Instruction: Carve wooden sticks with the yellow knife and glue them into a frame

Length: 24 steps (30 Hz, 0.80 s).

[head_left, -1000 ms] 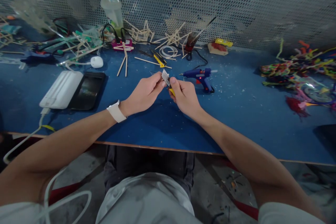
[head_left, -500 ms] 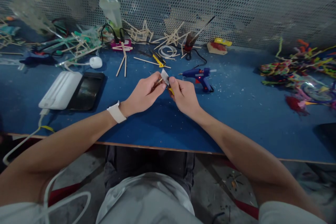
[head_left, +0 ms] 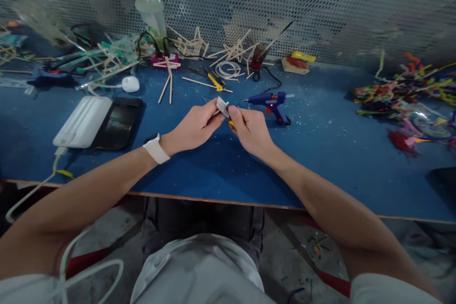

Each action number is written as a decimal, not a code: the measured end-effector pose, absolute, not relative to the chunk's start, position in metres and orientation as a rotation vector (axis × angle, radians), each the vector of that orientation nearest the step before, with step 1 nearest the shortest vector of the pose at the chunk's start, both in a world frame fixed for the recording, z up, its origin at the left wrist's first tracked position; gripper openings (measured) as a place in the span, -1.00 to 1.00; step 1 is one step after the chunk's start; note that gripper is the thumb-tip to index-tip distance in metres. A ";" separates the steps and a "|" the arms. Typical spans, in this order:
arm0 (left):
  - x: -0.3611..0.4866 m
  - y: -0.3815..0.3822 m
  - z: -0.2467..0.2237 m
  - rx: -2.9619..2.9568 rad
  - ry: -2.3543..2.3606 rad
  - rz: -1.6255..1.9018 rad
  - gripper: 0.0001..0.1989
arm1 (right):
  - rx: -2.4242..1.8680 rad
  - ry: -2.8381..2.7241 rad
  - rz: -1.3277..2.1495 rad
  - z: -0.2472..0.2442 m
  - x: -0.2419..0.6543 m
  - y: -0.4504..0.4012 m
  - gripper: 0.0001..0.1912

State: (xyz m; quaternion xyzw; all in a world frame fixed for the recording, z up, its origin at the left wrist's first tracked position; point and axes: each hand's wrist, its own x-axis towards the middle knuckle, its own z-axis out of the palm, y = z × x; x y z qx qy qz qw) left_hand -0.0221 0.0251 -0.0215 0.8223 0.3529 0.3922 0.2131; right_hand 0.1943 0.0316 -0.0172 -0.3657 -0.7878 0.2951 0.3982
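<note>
Over the middle of the blue table (head_left: 210, 175), my left hand (head_left: 197, 126) pinches a small thin light piece, mostly covered by its fingers. My right hand (head_left: 250, 132) is closed around a small tool with a yellow part (head_left: 232, 124), whose body is largely hidden by the fingers. A flat whitish blade-like piece (head_left: 222, 105) stands up between the fingertips of both hands, close to the left thumb. Just right of my hands lies a blue glue gun (head_left: 268, 99) with a small red light. A yellow and black cutter (head_left: 215, 80) lies behind them.
Wooden sticks (head_left: 235, 51), a coil of clear tube (head_left: 228, 70) and a cup with a straw (head_left: 151, 14) stand along the mesh wall. A white power bank (head_left: 82, 122) and a black phone (head_left: 118, 123) lie left. Colourful pipe cleaners (head_left: 409, 88) are heaped right.
The whitish piece between my fingertips has tilted and shifted slightly left. My left hand and wrist have moved a little. My right hand has barely moved.
</note>
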 end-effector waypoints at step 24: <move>-0.010 0.004 -0.009 2.225 1.031 1.158 -0.75 | -1.016 -1.748 0.836 -0.021 0.193 0.037 -0.14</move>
